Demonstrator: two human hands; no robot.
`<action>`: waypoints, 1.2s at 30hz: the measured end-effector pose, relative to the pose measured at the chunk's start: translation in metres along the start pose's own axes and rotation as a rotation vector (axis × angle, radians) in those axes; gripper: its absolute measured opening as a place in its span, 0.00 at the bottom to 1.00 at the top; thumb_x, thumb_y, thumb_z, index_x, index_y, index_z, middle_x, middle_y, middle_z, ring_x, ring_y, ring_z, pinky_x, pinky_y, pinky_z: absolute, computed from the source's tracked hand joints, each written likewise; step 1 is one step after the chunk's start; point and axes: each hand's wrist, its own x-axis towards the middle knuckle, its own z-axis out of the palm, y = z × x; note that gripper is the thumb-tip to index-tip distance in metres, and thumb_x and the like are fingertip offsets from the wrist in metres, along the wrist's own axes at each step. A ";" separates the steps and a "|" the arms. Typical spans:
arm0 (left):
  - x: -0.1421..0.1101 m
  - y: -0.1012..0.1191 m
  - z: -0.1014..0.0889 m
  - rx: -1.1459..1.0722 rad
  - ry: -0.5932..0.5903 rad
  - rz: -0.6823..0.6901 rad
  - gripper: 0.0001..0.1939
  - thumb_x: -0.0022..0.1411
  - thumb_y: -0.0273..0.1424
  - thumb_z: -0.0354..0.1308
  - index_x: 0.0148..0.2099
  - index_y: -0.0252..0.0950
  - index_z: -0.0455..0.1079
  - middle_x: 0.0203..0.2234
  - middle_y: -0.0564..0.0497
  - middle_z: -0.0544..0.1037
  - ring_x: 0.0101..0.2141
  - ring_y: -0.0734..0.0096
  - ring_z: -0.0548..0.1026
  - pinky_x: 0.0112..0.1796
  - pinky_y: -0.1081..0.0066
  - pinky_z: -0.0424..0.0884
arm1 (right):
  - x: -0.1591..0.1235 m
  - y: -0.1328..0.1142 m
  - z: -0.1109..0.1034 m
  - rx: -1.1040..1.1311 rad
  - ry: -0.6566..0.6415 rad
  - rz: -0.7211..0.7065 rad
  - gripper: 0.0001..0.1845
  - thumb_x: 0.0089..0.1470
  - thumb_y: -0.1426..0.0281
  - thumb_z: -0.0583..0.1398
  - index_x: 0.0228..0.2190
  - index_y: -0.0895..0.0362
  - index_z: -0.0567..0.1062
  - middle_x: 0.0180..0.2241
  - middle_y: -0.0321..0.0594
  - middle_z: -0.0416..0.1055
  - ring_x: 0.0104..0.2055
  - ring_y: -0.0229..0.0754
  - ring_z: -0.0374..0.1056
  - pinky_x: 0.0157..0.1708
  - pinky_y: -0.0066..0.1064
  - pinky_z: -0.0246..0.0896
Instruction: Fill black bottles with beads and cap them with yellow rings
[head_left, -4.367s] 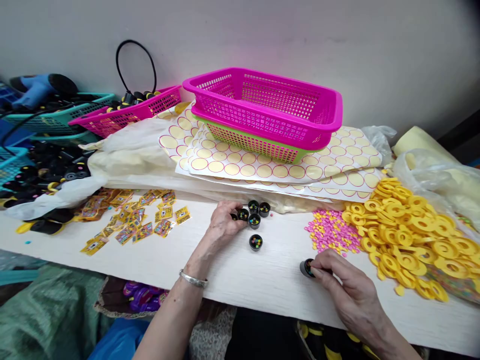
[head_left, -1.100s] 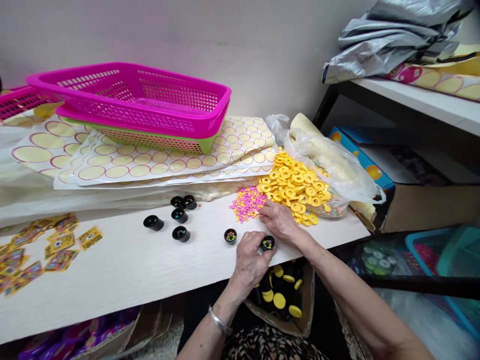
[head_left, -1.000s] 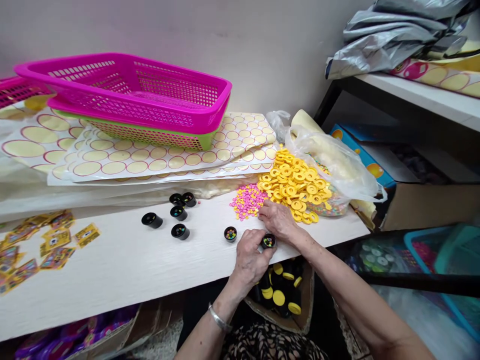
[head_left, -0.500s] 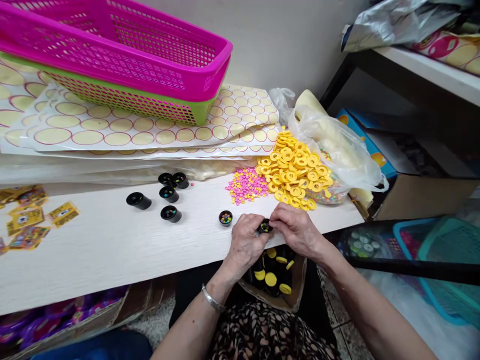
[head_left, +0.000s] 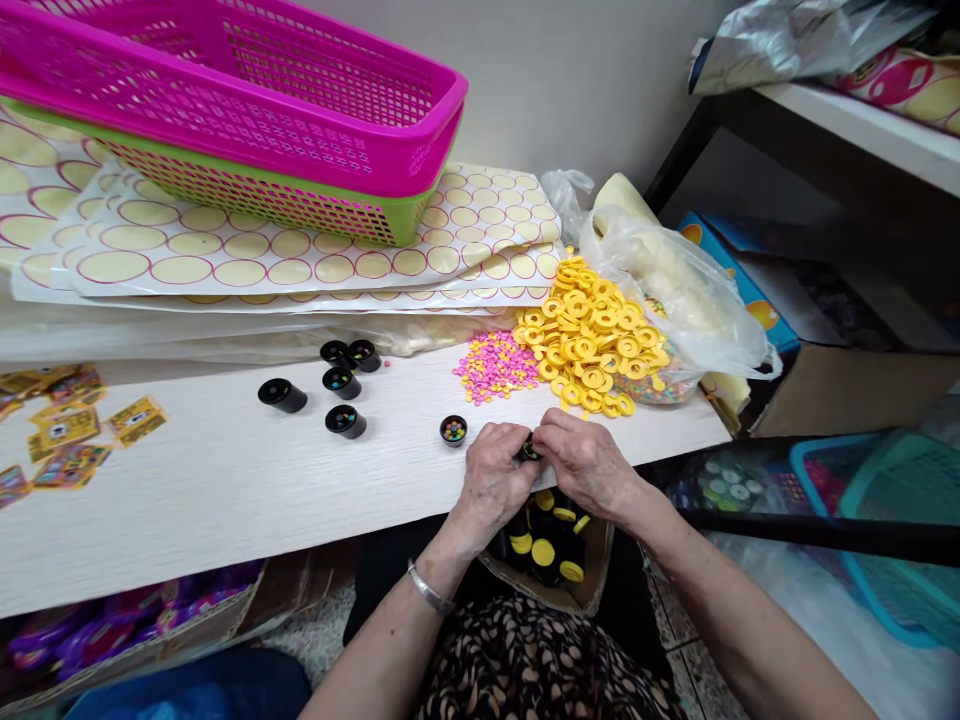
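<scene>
At the table's front edge my left hand (head_left: 491,475) is closed around a small black cup (head_left: 529,449), thumb and fingers on its side. Coloured bits show inside the cup. My right hand (head_left: 589,460) has its fingertips pinched together at the cup's rim; what they hold is hidden. Another black cup (head_left: 453,431) with colourful candies stands left of my hands. A heap of pink and yellow candies (head_left: 495,367) lies behind it, beside a pile of yellow plastic rings (head_left: 592,335).
Several black cups (head_left: 346,421) stand left on the table. Printed packets (head_left: 67,430) lie farther left. Pink (head_left: 420,155) and green baskets rest on sticker sheets (head_left: 315,270). Below my hands sits a box (head_left: 596,590) of yellow-capped black containers. Shelving is at right.
My right fingers have moved slightly left and cover more of the cup's opening. The left hand keeps its hold. The whole view has shifted a little.
</scene>
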 end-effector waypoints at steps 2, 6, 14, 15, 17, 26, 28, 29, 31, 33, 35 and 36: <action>0.000 0.000 0.000 -0.002 -0.003 -0.001 0.07 0.47 0.21 0.56 0.29 0.37 0.69 0.24 0.53 0.72 0.30 0.69 0.67 0.34 0.69 0.63 | 0.003 -0.005 -0.001 -0.073 -0.016 0.001 0.12 0.49 0.82 0.50 0.26 0.60 0.70 0.27 0.40 0.63 0.28 0.37 0.58 0.27 0.28 0.51; 0.001 0.000 0.000 -0.019 0.008 -0.008 0.06 0.47 0.21 0.56 0.29 0.36 0.69 0.24 0.53 0.73 0.30 0.70 0.67 0.34 0.69 0.64 | 0.006 -0.011 -0.002 -0.059 -0.001 0.023 0.12 0.47 0.83 0.51 0.27 0.59 0.71 0.27 0.39 0.64 0.28 0.38 0.58 0.26 0.28 0.50; 0.003 -0.001 -0.001 0.013 0.014 -0.023 0.08 0.45 0.25 0.62 0.32 0.37 0.71 0.27 0.53 0.74 0.31 0.68 0.69 0.34 0.69 0.65 | -0.027 0.029 0.009 0.620 0.487 0.335 0.01 0.49 0.72 0.59 0.27 0.57 0.72 0.26 0.35 0.66 0.30 0.37 0.63 0.31 0.28 0.57; 0.003 -0.001 -0.001 0.014 0.014 -0.032 0.09 0.45 0.24 0.62 0.33 0.37 0.71 0.28 0.53 0.74 0.32 0.68 0.69 0.34 0.69 0.65 | -0.032 0.033 0.013 0.607 0.558 0.401 0.02 0.49 0.72 0.59 0.26 0.57 0.72 0.26 0.36 0.66 0.30 0.37 0.63 0.31 0.29 0.57; 0.002 -0.003 -0.001 0.013 0.019 -0.045 0.10 0.45 0.25 0.63 0.34 0.37 0.71 0.28 0.53 0.75 0.32 0.69 0.69 0.34 0.69 0.65 | -0.038 0.037 0.019 0.536 0.615 0.462 0.03 0.50 0.71 0.58 0.27 0.56 0.71 0.27 0.36 0.65 0.30 0.38 0.63 0.30 0.29 0.57; 0.002 -0.005 0.004 -0.013 0.028 -0.074 0.14 0.44 0.28 0.63 0.37 0.36 0.71 0.28 0.52 0.72 0.29 0.71 0.67 0.32 0.70 0.66 | -0.017 0.020 0.024 -0.055 0.302 0.401 0.08 0.53 0.66 0.56 0.32 0.58 0.71 0.34 0.45 0.65 0.39 0.45 0.60 0.37 0.34 0.55; -0.001 -0.003 0.000 -0.054 0.018 -0.080 0.20 0.43 0.24 0.61 0.42 0.36 0.70 0.32 0.51 0.73 0.30 0.72 0.67 0.33 0.70 0.67 | -0.020 0.021 0.022 0.013 0.376 0.396 0.10 0.54 0.64 0.56 0.34 0.58 0.71 0.34 0.44 0.66 0.38 0.44 0.60 0.38 0.34 0.55; -0.003 -0.002 -0.002 -0.081 0.020 -0.084 0.22 0.43 0.22 0.59 0.45 0.35 0.69 0.35 0.50 0.72 0.31 0.72 0.68 0.33 0.70 0.68 | -0.023 0.020 0.020 0.073 0.415 0.378 0.11 0.54 0.63 0.57 0.35 0.57 0.70 0.34 0.43 0.66 0.38 0.44 0.60 0.38 0.33 0.55; -0.010 0.002 -0.008 -0.128 0.060 -0.099 0.24 0.44 0.18 0.53 0.47 0.35 0.68 0.39 0.48 0.72 0.33 0.72 0.69 0.35 0.70 0.68 | -0.027 0.018 0.015 0.178 0.434 0.290 0.11 0.53 0.62 0.57 0.35 0.56 0.70 0.34 0.41 0.66 0.38 0.43 0.60 0.38 0.33 0.54; -0.018 0.006 -0.013 -0.164 0.132 -0.124 0.22 0.47 0.18 0.49 0.45 0.35 0.69 0.38 0.48 0.72 0.34 0.72 0.69 0.37 0.70 0.68 | -0.028 0.012 0.010 0.202 0.379 0.186 0.11 0.53 0.62 0.58 0.33 0.56 0.70 0.33 0.40 0.66 0.38 0.43 0.59 0.39 0.33 0.54; -0.024 0.012 -0.016 -0.199 0.186 -0.159 0.16 0.51 0.20 0.49 0.42 0.35 0.71 0.36 0.48 0.73 0.35 0.71 0.70 0.39 0.70 0.67 | -0.026 0.006 0.007 0.160 0.316 0.138 0.10 0.52 0.62 0.59 0.32 0.56 0.71 0.33 0.40 0.66 0.38 0.43 0.58 0.39 0.34 0.52; -0.025 0.015 -0.017 -0.224 0.202 -0.188 0.13 0.53 0.22 0.50 0.41 0.35 0.71 0.36 0.49 0.73 0.35 0.71 0.70 0.39 0.70 0.67 | -0.024 0.003 0.005 0.132 0.291 0.132 0.10 0.52 0.62 0.58 0.32 0.57 0.71 0.33 0.40 0.66 0.38 0.43 0.58 0.39 0.34 0.52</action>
